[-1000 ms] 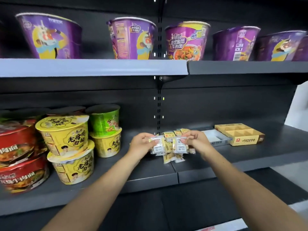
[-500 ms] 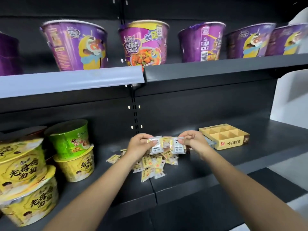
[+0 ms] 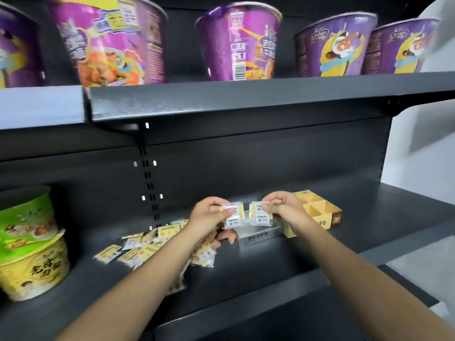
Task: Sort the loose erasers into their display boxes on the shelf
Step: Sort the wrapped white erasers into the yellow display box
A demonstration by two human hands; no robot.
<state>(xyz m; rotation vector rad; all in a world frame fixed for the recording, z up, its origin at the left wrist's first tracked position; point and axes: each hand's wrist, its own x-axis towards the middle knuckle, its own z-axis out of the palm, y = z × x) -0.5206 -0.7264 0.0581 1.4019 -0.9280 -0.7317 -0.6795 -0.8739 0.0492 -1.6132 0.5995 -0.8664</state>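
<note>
Dark grey metal shelf [image 3: 283, 262], purple noodle tubs [image 3: 240, 43] on the tier above. Left hand [image 3: 209, 215] pinches a clear-wrapped white eraser packet [image 3: 232, 216]; right hand [image 3: 280, 205] pinches a matching packet [image 3: 261, 214], both held above the shelf. Loose yellow-and-white erasers [image 3: 147, 244] lie scattered below-left, a yellow cardboard divided display box [image 3: 317, 212] and a grey display box [image 3: 258, 236] beside the right hand.

Both forearms reach forward toward twelve o'clock. The left hand [image 3: 209, 215] and right hand [image 3: 283, 207] are raised side by side, fingers curled and pinching.
</note>
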